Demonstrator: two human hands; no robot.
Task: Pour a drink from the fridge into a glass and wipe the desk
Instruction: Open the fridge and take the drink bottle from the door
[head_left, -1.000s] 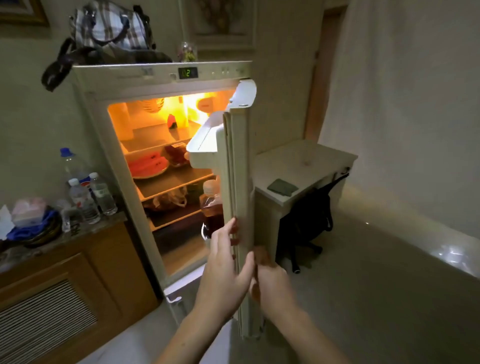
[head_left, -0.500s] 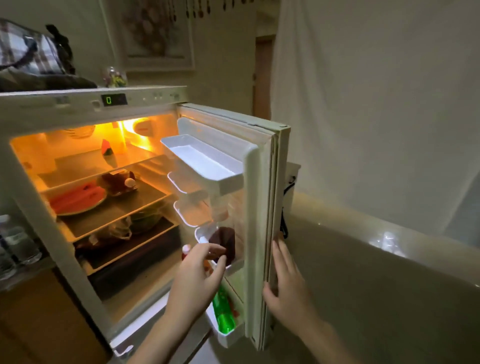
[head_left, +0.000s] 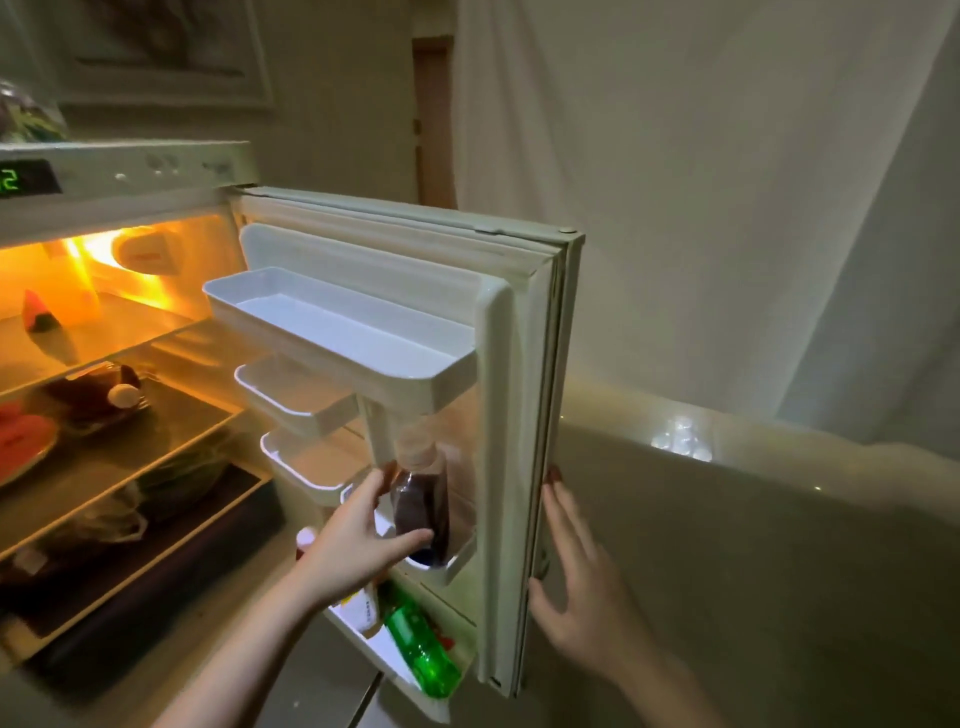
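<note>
Amber light fills the fridge (head_left: 130, 171) interior at far left, where a green display (head_left: 21, 179) on the top panel reads 2. A plate of red watermelon slices (head_left: 21, 449) lies on the middle glass shelf, with a dark wrapped item (head_left: 101, 397) just beside it; a small wedge (head_left: 39, 314) stands on the shelf above. Lower shelves hold dark bagged goods too dim to identify.

Moving right, the fridge door (head_left: 519, 415) stands wide open. Its top white door tray (head_left: 337, 332) holds nothing visible; 2 smaller trays sit below it toward the hinge side. The left hand (head_left: 358, 540) is wrapped around a bottle of dark drink (head_left: 421, 509), fingers over the upper body and thumb across the lower front. That bottle stands upright in a mid-level door pocket, cap pale and blurred. Beneath it, a green bottle (head_left: 421, 649) lies tilted in the bottom door tray, beside a pale carton partly hidden by the wrist.

Further right, the right hand (head_left: 582, 587) is spread flat, fingers extended, fingertips touching the door's outer edge and gripping nothing. Pale curtain (head_left: 727, 208) hangs behind.
</note>
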